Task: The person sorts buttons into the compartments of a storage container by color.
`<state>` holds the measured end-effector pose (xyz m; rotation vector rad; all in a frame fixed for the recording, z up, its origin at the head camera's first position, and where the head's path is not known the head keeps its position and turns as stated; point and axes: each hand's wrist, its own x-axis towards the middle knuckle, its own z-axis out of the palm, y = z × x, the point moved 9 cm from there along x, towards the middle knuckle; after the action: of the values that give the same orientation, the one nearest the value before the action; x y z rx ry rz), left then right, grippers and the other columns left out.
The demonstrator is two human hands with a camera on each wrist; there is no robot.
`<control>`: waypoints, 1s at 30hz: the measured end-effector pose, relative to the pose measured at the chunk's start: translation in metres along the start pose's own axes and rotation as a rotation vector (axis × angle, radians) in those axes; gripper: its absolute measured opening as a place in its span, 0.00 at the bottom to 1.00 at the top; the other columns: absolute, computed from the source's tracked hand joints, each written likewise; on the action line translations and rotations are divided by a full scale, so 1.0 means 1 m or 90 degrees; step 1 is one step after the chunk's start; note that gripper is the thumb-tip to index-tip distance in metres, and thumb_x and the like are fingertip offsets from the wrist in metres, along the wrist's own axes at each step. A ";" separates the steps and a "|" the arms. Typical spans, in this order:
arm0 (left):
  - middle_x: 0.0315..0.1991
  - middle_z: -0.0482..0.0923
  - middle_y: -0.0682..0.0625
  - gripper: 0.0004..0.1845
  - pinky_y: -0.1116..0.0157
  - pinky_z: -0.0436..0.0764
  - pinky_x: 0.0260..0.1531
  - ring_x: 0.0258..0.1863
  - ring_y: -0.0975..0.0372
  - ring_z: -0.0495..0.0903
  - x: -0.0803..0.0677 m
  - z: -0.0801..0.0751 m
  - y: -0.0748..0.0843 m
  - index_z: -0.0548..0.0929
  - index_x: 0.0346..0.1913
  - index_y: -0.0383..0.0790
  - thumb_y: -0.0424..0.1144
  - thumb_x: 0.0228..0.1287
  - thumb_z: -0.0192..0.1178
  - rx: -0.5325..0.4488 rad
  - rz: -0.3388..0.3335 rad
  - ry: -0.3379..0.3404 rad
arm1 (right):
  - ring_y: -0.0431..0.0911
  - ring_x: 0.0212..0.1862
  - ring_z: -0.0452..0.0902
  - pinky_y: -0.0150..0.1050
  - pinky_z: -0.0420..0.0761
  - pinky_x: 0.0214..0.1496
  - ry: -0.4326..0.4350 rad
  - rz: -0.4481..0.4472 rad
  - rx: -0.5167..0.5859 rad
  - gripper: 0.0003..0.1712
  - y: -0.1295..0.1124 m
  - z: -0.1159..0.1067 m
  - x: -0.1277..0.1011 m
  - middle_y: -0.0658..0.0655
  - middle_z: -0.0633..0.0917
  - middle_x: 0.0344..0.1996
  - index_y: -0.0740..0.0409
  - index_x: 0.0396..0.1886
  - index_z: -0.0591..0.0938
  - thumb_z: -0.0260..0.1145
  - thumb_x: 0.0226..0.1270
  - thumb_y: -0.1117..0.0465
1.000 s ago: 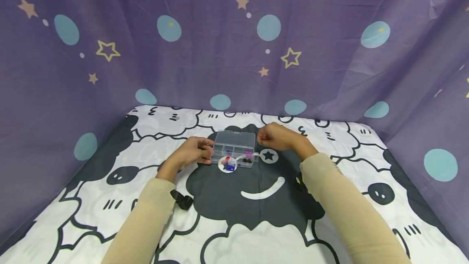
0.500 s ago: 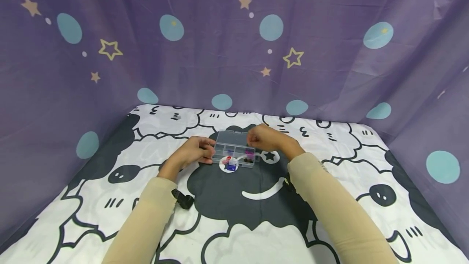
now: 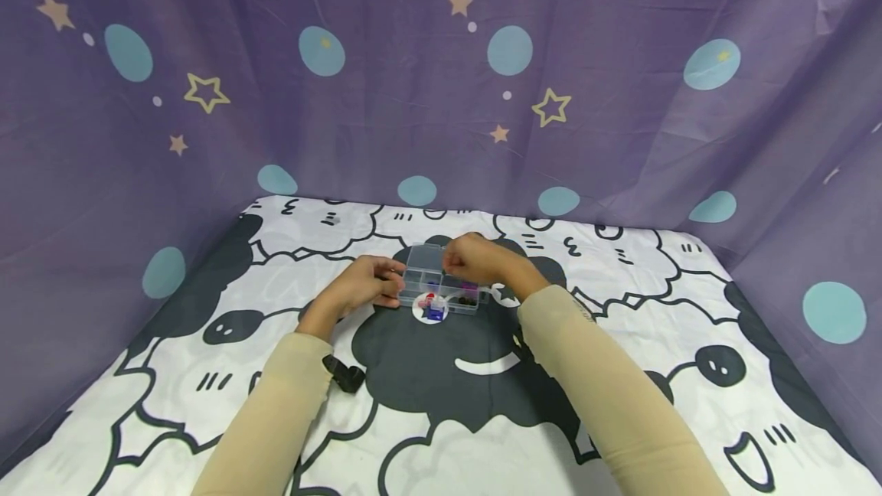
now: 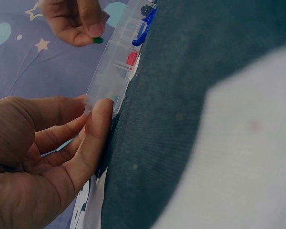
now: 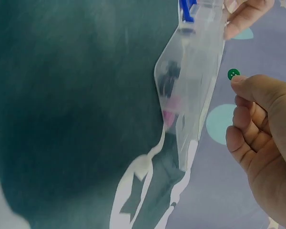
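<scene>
Compartment box (image 3: 439,279), clear plastic, sits mid-worktop on the sheep-print cloth (image 3: 207,343), lid open, small coloured bits in the near cells.

Left to right:

- Left hand (image 3: 364,287): your fingers (image 4: 93,138) press flat on the box's left end, thumb on the other face, a light pinch on the wall. Keep that grip steady so the box can't slide right when the other hand comes in. Don't lift the end; the near cells hold loose pieces, red (image 4: 131,58) and blue (image 4: 144,29) among them.
- Box middle: cell walls are low and see-through, hard to read. Look for the dividers before you release anything.
- Right hand (image 3: 475,259): hovers over the far row, thumb and forefinger clamped on a small green button (image 5: 233,74). The button is above the box, apart from it, not in a cell.

Doing it well, as I judge it: bring the button low over one cell, inside the dividers, then part the fingertips. Dropped from height it would likely bounce out or land in a neighbour cell. Which cell it's over I can't tell from these views.

Purple star curtain (image 3: 441,83) behind.
</scene>
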<state>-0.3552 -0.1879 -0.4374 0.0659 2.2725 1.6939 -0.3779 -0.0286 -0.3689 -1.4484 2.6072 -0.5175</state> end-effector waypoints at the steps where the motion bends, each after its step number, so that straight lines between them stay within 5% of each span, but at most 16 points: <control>1: 0.47 0.79 0.37 0.24 0.59 0.92 0.41 0.37 0.54 0.87 0.000 0.000 0.000 0.74 0.68 0.28 0.22 0.71 0.59 0.000 -0.001 0.000 | 0.40 0.31 0.77 0.36 0.84 0.38 0.000 0.002 0.002 0.06 -0.001 0.001 0.002 0.50 0.85 0.29 0.60 0.36 0.87 0.64 0.73 0.68; 30: 0.46 0.79 0.37 0.23 0.60 0.92 0.39 0.36 0.55 0.86 0.000 0.000 0.000 0.73 0.68 0.28 0.23 0.72 0.57 0.002 0.000 -0.010 | 0.41 0.37 0.82 0.34 0.86 0.43 0.004 0.058 0.015 0.07 -0.014 0.025 0.037 0.52 0.89 0.37 0.60 0.43 0.89 0.65 0.74 0.66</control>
<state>-0.3550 -0.1878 -0.4370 0.0799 2.2629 1.6842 -0.3802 -0.0723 -0.3850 -1.3161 2.6484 -0.5404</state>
